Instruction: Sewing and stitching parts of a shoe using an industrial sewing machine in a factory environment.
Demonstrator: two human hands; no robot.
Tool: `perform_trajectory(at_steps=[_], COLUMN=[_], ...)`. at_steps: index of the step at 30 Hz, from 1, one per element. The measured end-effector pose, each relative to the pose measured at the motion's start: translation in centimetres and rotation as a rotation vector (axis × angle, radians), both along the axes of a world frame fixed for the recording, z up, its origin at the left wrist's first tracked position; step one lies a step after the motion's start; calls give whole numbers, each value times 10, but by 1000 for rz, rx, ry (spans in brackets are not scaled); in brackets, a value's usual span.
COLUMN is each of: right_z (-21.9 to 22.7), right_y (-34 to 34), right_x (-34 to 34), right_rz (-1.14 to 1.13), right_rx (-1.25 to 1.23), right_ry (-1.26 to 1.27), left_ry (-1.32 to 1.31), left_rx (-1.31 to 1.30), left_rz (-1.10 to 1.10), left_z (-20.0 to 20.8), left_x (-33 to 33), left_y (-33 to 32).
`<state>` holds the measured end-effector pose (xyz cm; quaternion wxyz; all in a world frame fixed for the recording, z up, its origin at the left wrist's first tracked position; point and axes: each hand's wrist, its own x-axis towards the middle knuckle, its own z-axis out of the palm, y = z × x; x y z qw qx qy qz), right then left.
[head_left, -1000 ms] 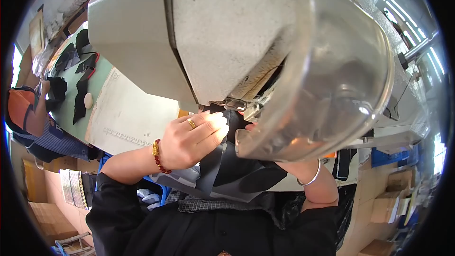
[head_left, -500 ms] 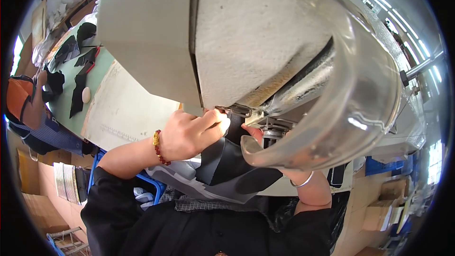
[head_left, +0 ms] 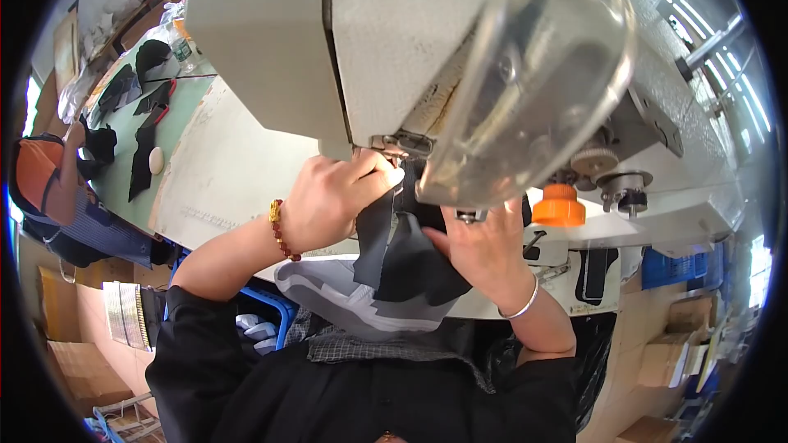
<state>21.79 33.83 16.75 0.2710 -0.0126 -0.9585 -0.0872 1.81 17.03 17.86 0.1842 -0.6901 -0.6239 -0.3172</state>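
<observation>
Below the head of a pale sewing machine, a black fabric piece with a grey panel hangs toward me over the table edge. My left hand, with a beaded bracelet, is closed, its thumb and forefinger pinched at the fabric's edge beside the presser foot. The fingertips partly hide what lies between them. My right hand, wearing a silver bangle, grips the fabric from the right, thumb against the folded black part. Some of its fingers are hidden behind the clear plastic guard.
An orange knob and metal thread parts sit right of the guard. At left, a green table bears black cut pieces and a white oval object; a person sits there. Cardboard boxes stand at right.
My view has shifted, and the clear guard appears higher, uncovering my right hand and the orange knob. The fabric is bunched more under my right thumb; my left hand stays at the presser foot.
</observation>
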Motion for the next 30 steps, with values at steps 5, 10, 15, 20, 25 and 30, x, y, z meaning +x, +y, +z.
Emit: perform_trajectory(at_steps=[5, 10, 15, 20, 25, 30], right_z=[13, 19, 23, 18, 8, 26], right_y=[-24, -47, -59, -71, -79, -77], right_x=[13, 30, 32, 31, 18, 19], right_rz=[161, 76, 11, 194, 331, 237], right_rx=[-287, -417, -323, -304, -305, -197], right_ry=[92, 21, 66, 128, 53, -57], left_ry=[-80, -14, -998, -1903, -2014, -2233], left_rx=[80, 150, -471, -605, -624, -529], left_rz=[-33, 173, 68, -310, -354, -542], left_z=[-1, 2, -3, -18, -41, -86], left_x=[4, 25, 36, 40, 41, 44], left_y=[3, -15, -36, -32, -22, -1])
